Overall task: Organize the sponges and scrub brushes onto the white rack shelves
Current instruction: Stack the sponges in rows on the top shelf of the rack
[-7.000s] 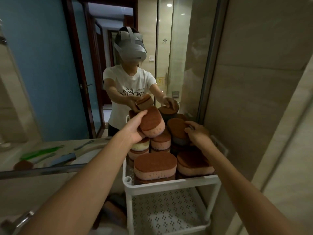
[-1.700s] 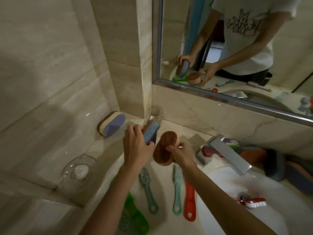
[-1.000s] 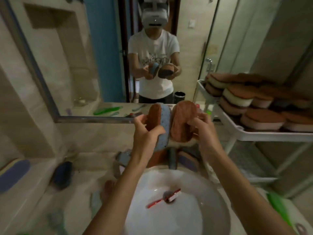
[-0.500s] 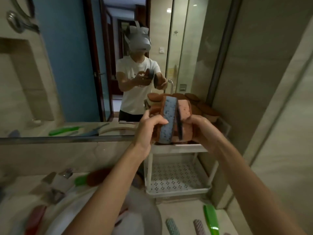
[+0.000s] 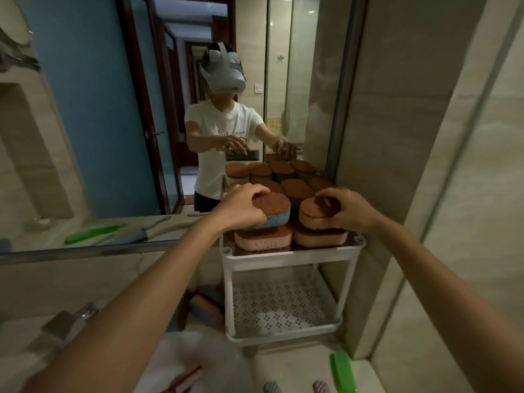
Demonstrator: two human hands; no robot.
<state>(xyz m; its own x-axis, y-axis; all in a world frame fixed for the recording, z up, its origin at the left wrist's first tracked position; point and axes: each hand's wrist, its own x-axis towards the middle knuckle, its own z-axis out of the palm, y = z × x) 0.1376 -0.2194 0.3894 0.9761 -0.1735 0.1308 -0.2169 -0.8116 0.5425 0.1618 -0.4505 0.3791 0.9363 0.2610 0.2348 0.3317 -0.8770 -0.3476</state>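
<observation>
Sponges fill the top shelf of the white rack (image 5: 292, 258), stacked in layers with their brown scrub sides up, and the two front stacks are where both hands work. The left hand (image 5: 241, 207) grasps a blue sponge (image 5: 276, 217) from above, fingers curled over its brown top and thumb on the near side; it sits on or just over a pink sponge (image 5: 263, 240) at the front left, and I cannot tell whether they touch. The right hand (image 5: 350, 207) grips the top pink sponge (image 5: 313, 219) of the front right stack, fingertips bent onto its brown face, with another pink one (image 5: 320, 238) under it. Behind these, more sponges crowd the shelf up to the mirror (image 5: 99, 109), leaving little free room. The lower shelf (image 5: 283, 310), perforated, shows bare. The rack stands in the corner between the mirror and a tiled wall (image 5: 397, 137). Low beside its left leg lie a few more sponges (image 5: 204, 307) in shadow. On the counter near the bottom edge are a green brush (image 5: 343, 370) and two small brush heads (image 5: 272, 388); a faucet (image 5: 71, 321) and the sink (image 5: 215, 361), holding a red-handled brush (image 5: 184, 378), lie under the left arm.
</observation>
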